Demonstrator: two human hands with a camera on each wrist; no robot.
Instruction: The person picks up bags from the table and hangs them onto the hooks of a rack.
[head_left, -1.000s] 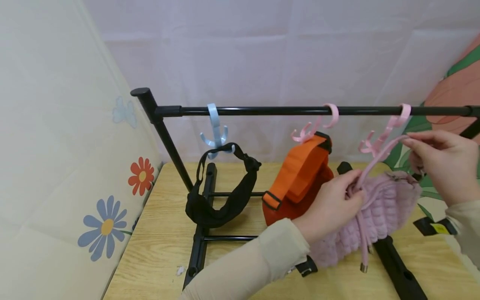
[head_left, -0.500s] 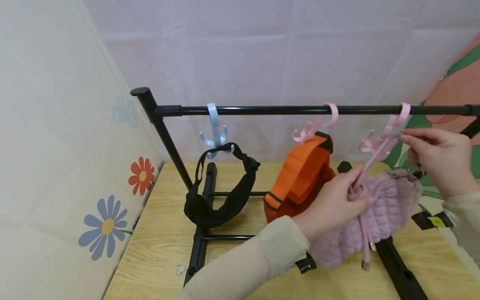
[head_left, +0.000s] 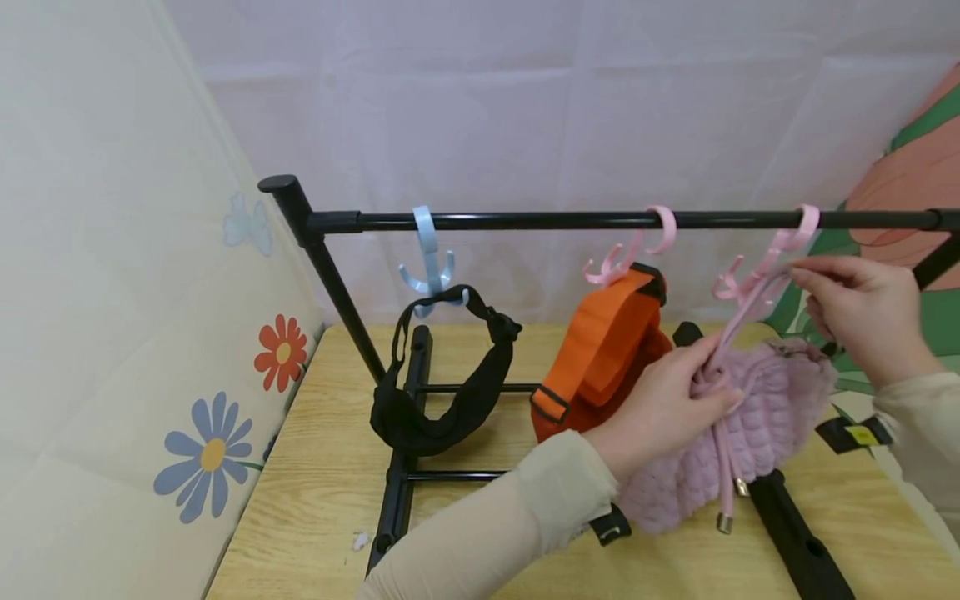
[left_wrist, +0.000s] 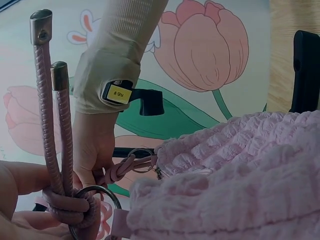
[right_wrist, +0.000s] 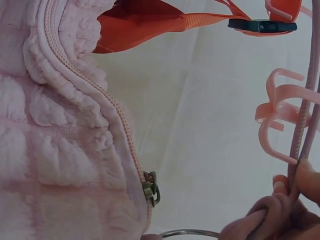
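A pink puffy quilted bag [head_left: 765,417] hangs by its cord strap [head_left: 738,323] below the rail's right part. My left hand [head_left: 663,412] holds the strap at its knot [left_wrist: 70,206], beside a metal ring [left_wrist: 111,192]. Two metal-tipped cord ends dangle from that knot. Higher up, my right hand [head_left: 862,312] pinches the strap close to the right pink hook [head_left: 765,262]. In the right wrist view the strap runs alongside the hook's prongs [right_wrist: 272,142]; whether it sits on one is unclear. The bag's zipper pull [right_wrist: 151,189] shows there too.
A black rail [head_left: 525,221] spans the rack above a wooden table [head_left: 300,467]. On the middle pink hook [head_left: 615,265] hangs an orange bag [head_left: 600,333], close to my left hand. A black bag [head_left: 450,425] hangs from a blue hook [head_left: 429,250] at left.
My right hand has moved a little left and slightly down with the strap. My left hand stays at the knot, and the bag hangs in nearly the same place.
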